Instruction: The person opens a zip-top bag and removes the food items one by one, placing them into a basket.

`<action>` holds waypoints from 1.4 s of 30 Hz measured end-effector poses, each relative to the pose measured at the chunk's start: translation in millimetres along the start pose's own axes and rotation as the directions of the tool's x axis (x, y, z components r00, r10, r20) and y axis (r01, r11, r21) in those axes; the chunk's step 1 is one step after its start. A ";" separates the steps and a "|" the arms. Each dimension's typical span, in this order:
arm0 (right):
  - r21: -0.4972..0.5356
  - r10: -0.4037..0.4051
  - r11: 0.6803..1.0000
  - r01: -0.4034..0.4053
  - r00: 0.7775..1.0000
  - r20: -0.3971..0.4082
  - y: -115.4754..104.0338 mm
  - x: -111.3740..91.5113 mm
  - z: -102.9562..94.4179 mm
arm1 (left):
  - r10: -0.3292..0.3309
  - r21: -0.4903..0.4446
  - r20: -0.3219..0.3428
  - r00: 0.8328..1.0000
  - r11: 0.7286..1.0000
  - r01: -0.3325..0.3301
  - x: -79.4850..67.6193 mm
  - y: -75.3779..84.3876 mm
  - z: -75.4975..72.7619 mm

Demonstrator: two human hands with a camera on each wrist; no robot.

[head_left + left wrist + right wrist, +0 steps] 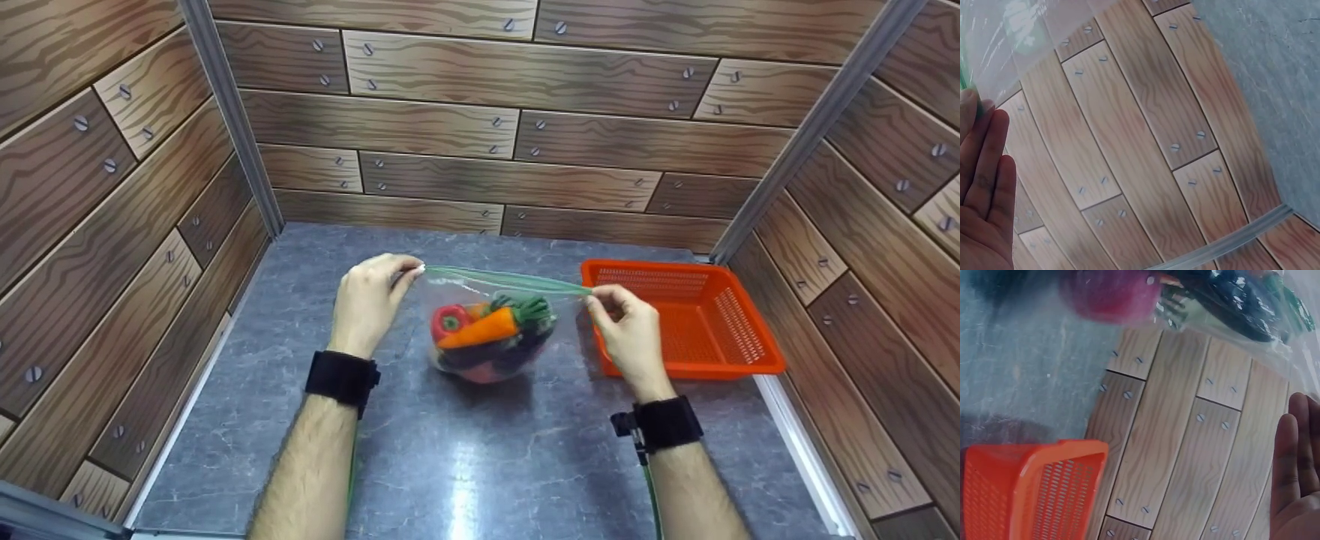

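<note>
A clear zip bag (487, 283) with a green seal strip hangs stretched between both hands. My left hand (369, 298) pinches its left top corner between thumb and index finger; the left wrist view shows the same pinch, the other fingers (999, 194) extended. At the opposite corner my right hand (628, 330) pinches the strip's end. Inside the bag lie a red bell pepper (450, 320), an orange carrot (480, 330) with a green top and a dark eggplant (1235, 306). A pinkish-red round thing (1112, 295) shows at the bag's bottom.
An orange plastic basket (694, 371) with perforated sides stands on the right, close beside my right hand. The grey marbled tabletop (420, 465) is enclosed by wood-patterned walls (435, 127) at the back and on both sides.
</note>
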State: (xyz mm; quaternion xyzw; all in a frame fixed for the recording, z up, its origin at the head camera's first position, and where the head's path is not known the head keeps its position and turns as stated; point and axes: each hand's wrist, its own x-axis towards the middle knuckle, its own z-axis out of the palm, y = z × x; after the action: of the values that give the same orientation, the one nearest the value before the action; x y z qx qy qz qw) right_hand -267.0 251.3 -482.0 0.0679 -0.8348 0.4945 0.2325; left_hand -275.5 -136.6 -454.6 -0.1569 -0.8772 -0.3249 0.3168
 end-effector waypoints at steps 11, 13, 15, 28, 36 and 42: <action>-0.174 0.053 0.984 -0.030 0.990 0.128 11.7 -10.8 12.2 | 0.002 -0.054 -0.019 1.000 0.999 -0.003 -4.5 2.7 5.1; -0.187 0.037 0.982 -0.013 0.992 0.124 8.2 -11.6 11.3 | -0.003 -0.067 -0.024 1.000 0.998 0.001 -5.8 4.4 7.7; -0.195 0.001 0.981 0.020 0.995 0.103 3.0 -13.4 10.0 | -0.004 -0.080 -0.027 1.000 0.997 0.002 -6.4 6.9 10.7; -0.151 -0.374 0.898 0.414 0.898 0.232 -28.9 -31.9 26.6 | 0.035 -0.099 0.010 0.999 0.994 -0.034 -11.8 20.9 21.3; -0.259 -0.274 0.889 0.378 0.891 0.362 -22.6 -26.7 49.3 | 0.079 -0.109 0.020 0.997 0.991 -0.076 -14.7 26.0 22.4; -0.320 -0.186 0.877 0.358 0.868 0.460 -18.4 -26.1 54.2 | 0.099 -0.110 0.021 0.995 0.989 -0.096 -15.6 29.5 24.3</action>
State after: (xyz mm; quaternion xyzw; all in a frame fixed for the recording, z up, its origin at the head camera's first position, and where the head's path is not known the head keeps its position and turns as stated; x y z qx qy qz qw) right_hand -255.0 192.5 -501.1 0.2426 -0.9284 0.2512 0.1271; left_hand -260.6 -99.6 -465.3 -0.2206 -0.8535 -0.3544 0.3118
